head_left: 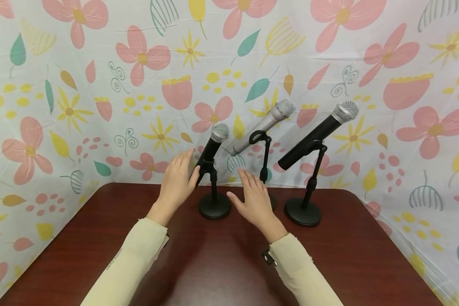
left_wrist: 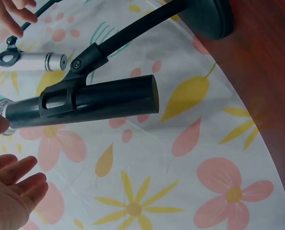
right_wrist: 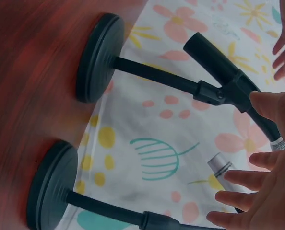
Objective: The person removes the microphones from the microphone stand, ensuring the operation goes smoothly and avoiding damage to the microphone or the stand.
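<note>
Just left of a black microphone with a silver mesh head is my left hand. Its fingers are extended, and its thumb overlaps the microphone's handle in the head view. That microphone leans in the clip of a short black stand with a round base. In the left wrist view, the spread left fingers stand apart from the handle. My right hand, fingers loosely straight and holding nothing, is in front of the middle stand and hides part of it. A silver microphone slants in that stand's clip.
To the right, another black microphone rests tilted in its stand, whose round base is on the dark red-brown table. A white flower-printed cloth hangs close behind the stands and along both sides.
</note>
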Motion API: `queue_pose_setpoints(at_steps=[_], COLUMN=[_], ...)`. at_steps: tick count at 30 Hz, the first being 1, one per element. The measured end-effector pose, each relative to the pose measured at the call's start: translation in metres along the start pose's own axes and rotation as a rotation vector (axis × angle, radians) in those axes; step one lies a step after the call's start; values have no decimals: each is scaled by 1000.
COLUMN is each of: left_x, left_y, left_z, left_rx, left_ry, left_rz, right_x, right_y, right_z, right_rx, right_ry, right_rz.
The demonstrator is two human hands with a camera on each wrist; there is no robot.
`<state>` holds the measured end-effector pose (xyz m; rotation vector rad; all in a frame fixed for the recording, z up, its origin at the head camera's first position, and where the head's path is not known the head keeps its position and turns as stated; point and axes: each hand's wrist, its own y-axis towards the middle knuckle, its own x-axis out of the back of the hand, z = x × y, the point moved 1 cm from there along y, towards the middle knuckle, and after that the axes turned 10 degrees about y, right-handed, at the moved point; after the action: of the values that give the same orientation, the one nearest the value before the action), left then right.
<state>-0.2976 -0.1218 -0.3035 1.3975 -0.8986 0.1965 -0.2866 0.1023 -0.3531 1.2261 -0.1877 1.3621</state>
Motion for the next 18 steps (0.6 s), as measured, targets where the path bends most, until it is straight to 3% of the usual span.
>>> queue_pose_setpoints(at_steps=[10, 14, 18], left_x=[-4, -5, -7], left_y=[20, 29, 37], left_z=[6, 5, 5], left_rx=[57, 67, 105], left_ry=[-155, -232, -279], left_rz=[30, 44, 106], right_x=[-17, -23, -31], right_y=[19, 25, 31], right_z=[-3, -8, -13], right_rx=[35, 10, -1], right_ry=[137, 208, 288], right_rz=[-3, 24, 33])
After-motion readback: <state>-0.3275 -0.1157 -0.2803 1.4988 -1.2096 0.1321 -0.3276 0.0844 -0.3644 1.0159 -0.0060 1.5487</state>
